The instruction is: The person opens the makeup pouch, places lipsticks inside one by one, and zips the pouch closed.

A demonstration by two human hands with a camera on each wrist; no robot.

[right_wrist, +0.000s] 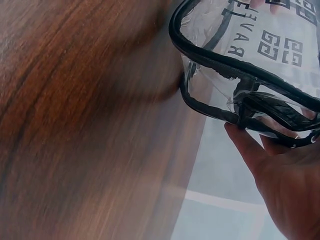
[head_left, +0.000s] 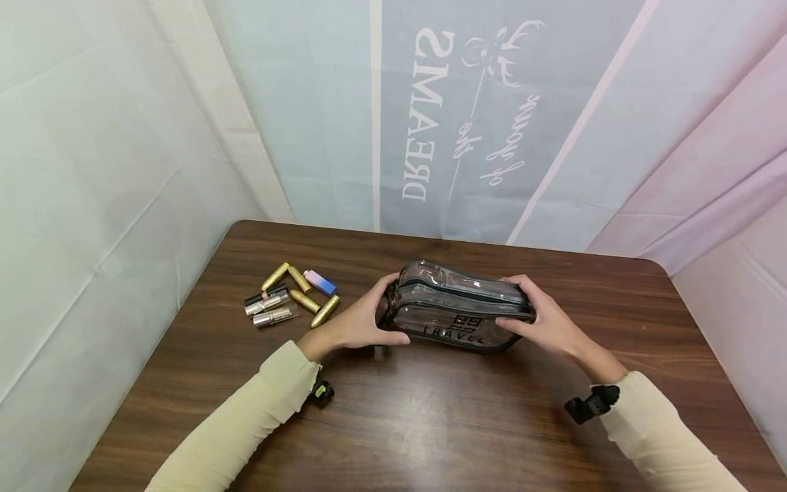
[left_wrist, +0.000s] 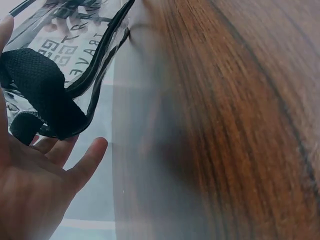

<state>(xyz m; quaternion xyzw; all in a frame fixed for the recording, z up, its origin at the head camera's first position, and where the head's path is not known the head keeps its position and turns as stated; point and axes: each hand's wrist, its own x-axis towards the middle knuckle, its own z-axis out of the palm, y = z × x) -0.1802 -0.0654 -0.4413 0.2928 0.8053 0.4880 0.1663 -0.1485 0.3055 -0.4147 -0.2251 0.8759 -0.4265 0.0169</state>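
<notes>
A clear zip pouch (head_left: 451, 307) with black trim and "TRAVEL" lettering is held between both hands over the table. At its left end, my left hand (head_left: 363, 318) holds it, fingers at the far side and thumb stretched along the near side. The left wrist view shows a black strap loop (left_wrist: 45, 95) beside that palm. My right hand (head_left: 544, 318) grips the opposite end, thumb on the front face and fingers over the back. In the right wrist view, its fingers meet the black-edged end of the pouch, by the zip. The zip's state cannot be made out.
Left of the pouch lie several gold bullet-shaped tubes (head_left: 304, 301), a pink-and-blue stick (head_left: 320, 281) and several clear-and-black lipstick-like tubes (head_left: 273, 316). The brown wooden table (head_left: 406, 437) ends at a printed curtain (head_left: 332, 123) at the back.
</notes>
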